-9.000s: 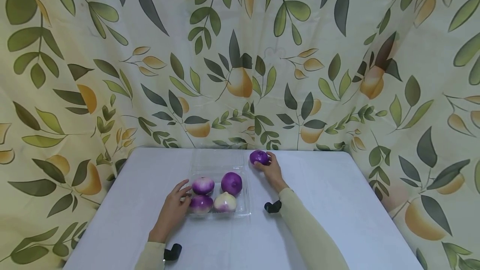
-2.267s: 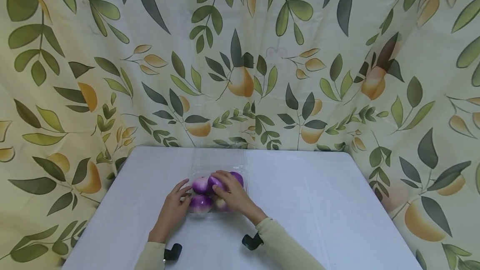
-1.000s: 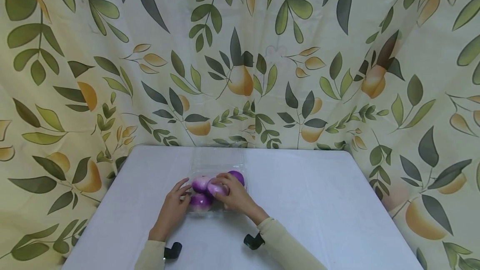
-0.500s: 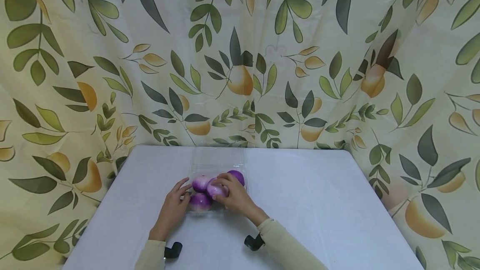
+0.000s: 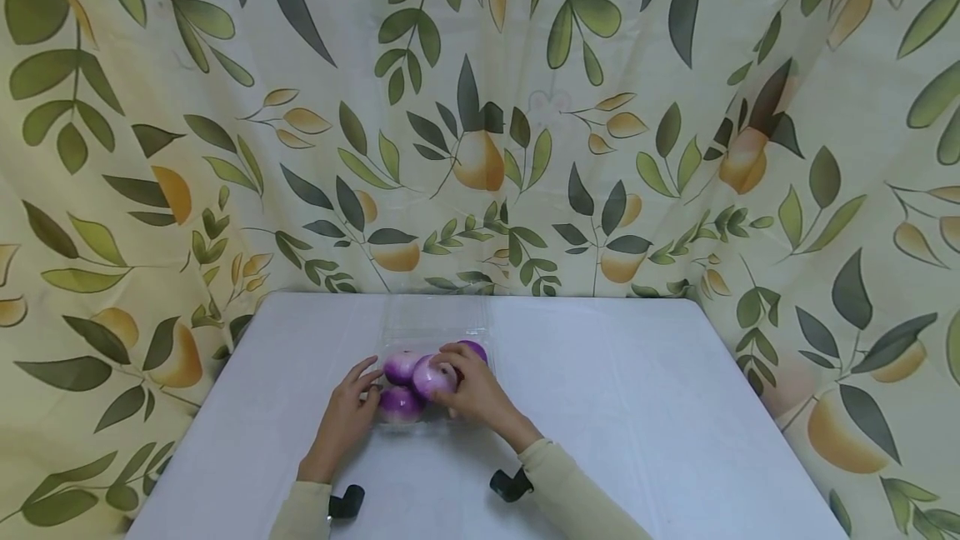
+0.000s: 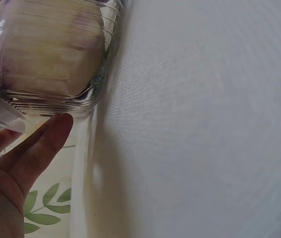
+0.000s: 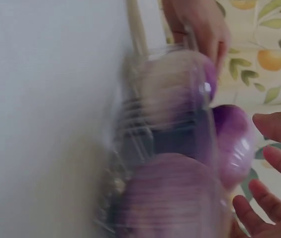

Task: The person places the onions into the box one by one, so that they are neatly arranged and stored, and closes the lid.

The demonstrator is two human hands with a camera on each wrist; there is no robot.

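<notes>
A clear plastic clamshell box [image 5: 431,428] holds several purple-and-white onions. One onion [image 5: 433,378] rests on top of the others, near the middle. My right hand [image 5: 480,394] is at its right side; the right wrist view shows the fingers spread and slightly apart from this onion [image 7: 234,148]. My left hand [image 5: 347,415] stays at the box's left side, its fingers extended and a fingertip against the plastic wall [image 6: 51,106]. Two onions lie at the left, the back one [image 5: 401,367] and the front one [image 5: 400,407]. The back-right onion [image 5: 474,348] is partly covered by my right hand.
The box's clear lid [image 5: 435,317] lies opened toward the back of the white-covered table [image 5: 622,407]. A leaf-and-fruit patterned curtain [image 5: 480,107] hangs behind. Black wrist-camera mounts [image 5: 347,502] stick out from both sleeves.
My right hand brought the onion from the table's back right onto the others in the box. Its fingers have since loosened and shifted slightly right. My left hand has stayed put.
</notes>
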